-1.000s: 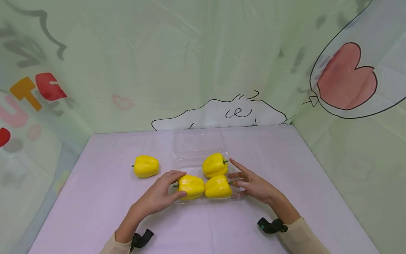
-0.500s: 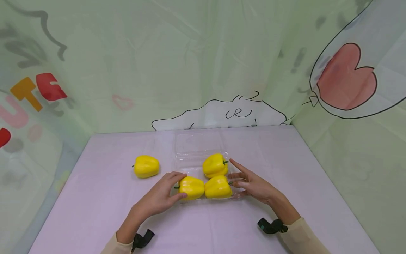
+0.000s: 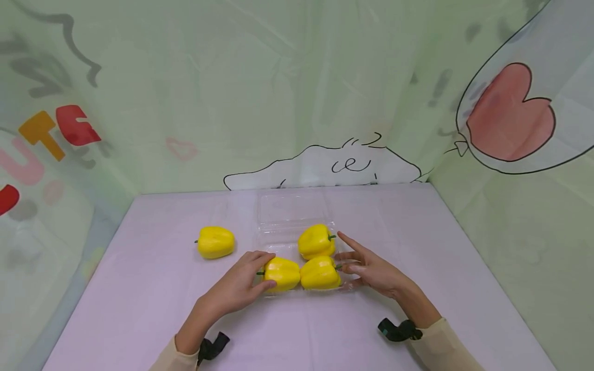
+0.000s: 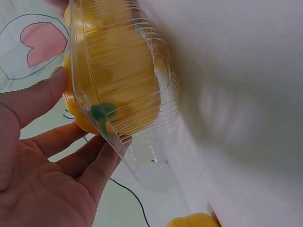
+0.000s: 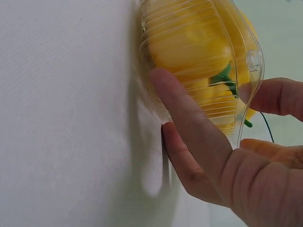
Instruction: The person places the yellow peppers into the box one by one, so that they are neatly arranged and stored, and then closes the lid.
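Note:
A clear plastic clamshell box [image 3: 284,251] lies open in the middle of the table. Its front-left yellow bell pepper [image 3: 284,274] is held between the thumb and fingers of my left hand [image 3: 238,283]; in the left wrist view its green stem shows through the ribbed wall. Beside it sit a front-right bell pepper [image 3: 320,273] and a back-right bell pepper [image 3: 316,241]. My right hand [image 3: 371,270] grips the box's right side, and the right wrist view has the thumb at the rim with a finger along the outer wall.
Another yellow bell pepper [image 3: 215,242] lies on the table to the left of the box. The transparent lid [image 3: 292,208] is folded back toward the rear fabric wall [image 3: 209,103]. Printed fabric also encloses both sides of the pale table [image 3: 139,288].
The front-left bell pepper has settled slightly lower with my left hand on it. My right hand keeps its place at the box, and the view has shifted a little.

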{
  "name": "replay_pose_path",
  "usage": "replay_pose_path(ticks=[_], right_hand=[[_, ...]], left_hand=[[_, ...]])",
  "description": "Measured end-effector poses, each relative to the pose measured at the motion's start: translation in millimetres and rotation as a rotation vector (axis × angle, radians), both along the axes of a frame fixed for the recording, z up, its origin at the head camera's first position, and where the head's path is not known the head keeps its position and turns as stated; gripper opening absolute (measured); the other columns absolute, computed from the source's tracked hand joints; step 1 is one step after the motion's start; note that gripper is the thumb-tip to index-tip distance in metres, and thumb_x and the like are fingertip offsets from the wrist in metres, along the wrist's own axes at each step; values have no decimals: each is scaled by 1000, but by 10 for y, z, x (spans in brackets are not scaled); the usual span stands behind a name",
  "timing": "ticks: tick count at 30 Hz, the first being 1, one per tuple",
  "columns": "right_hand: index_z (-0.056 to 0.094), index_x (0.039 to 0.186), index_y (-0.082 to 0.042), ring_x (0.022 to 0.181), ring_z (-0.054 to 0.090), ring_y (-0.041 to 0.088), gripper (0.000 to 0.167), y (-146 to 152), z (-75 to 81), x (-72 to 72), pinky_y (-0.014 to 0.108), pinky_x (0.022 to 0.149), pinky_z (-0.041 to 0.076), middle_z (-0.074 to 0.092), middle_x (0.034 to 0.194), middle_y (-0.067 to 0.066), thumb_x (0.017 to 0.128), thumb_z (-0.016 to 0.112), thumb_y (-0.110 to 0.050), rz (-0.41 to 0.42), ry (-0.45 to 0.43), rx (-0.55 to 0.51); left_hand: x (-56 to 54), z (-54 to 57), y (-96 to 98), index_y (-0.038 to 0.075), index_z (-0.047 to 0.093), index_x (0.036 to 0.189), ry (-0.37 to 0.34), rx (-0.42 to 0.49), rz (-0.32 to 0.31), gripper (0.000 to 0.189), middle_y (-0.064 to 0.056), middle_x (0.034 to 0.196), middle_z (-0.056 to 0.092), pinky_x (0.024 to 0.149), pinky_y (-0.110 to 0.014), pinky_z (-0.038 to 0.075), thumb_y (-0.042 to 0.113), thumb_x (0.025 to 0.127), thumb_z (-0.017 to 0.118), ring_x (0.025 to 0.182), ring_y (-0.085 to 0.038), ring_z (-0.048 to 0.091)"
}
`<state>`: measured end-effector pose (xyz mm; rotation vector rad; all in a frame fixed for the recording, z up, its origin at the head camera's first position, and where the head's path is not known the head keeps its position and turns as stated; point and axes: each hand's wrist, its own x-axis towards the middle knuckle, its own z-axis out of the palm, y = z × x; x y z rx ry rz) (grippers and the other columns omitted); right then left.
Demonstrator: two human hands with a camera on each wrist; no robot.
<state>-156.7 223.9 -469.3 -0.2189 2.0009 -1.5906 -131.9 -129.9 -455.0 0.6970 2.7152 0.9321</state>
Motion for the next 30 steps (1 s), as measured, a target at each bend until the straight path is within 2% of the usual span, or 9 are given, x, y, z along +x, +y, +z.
replay_pose_path(ticks=[10, 24, 30], right_hand=[[1, 172, -25, 140, 53, 49, 88, 8, -21, -6, 49, 93, 65, 29, 164, 40, 106, 57, -9, 15, 5, -6], [2, 172, -25, 143, 50, 52, 88, 17, -17, -6, 48, 95, 64, 31, 164, 39, 106, 58, -10, 15, 10, 3], [2, 172, -25, 143, 50, 51, 88, 19, -20, -10, 48, 94, 64, 31, 163, 39, 106, 58, -10, 17, 6, -9]], left_hand=[[21, -23, 26, -1, 56, 149, 56, -27, -5, 61, -16, 148, 62, 118, -51, 48, 25, 98, 77, 139, -34, 57], [44, 27, 39, -1, 57, 149, 96, -79, -11, 63, -16, 146, 64, 115, -50, 51, 26, 97, 78, 135, -32, 61], [45, 7, 33, -1, 56, 149, 105, -73, -7, 63, -15, 147, 64, 115, -50, 51, 27, 97, 78, 135, -31, 61]])
